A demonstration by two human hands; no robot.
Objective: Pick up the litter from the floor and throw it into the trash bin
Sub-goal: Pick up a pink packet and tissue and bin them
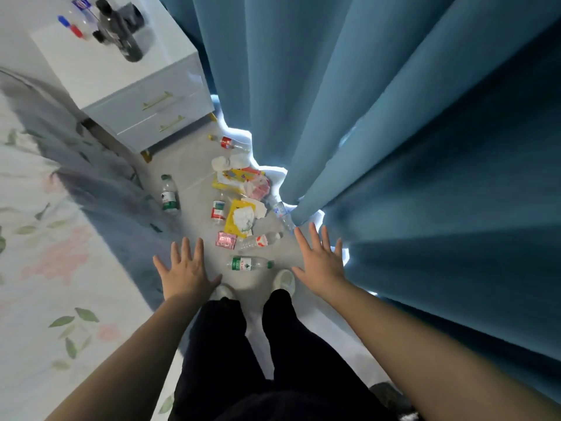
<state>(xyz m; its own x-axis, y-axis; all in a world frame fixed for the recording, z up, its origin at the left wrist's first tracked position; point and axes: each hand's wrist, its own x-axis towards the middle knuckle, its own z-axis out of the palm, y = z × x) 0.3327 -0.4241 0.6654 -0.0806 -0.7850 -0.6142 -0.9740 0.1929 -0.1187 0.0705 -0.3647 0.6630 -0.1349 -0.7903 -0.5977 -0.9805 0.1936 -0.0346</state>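
Observation:
Litter lies scattered on the grey floor ahead of my feet. A green-labelled plastic bottle (249, 264) lies on its side just in front of my shoes, a clear bottle (258, 240) behind it, and a pink wrapper (226, 240) to its left. Farther off are a yellow packet with crumpled tissue (241, 218), a red-labelled bottle (218, 211), another green-labelled bottle (169, 196), and yellow and pink wrappers (243, 180). My left hand (185, 270) and my right hand (318, 259) hover with fingers spread, holding nothing, on either side of the nearest bottle. No trash bin is in view.
A blue curtain (394, 132) hangs along the right. A white nightstand (145, 107) with bottles on top stands at the far left. A bed with a floral cover (39, 238) borders the left. A red-labelled bottle (228, 143) lies by the curtain's foot.

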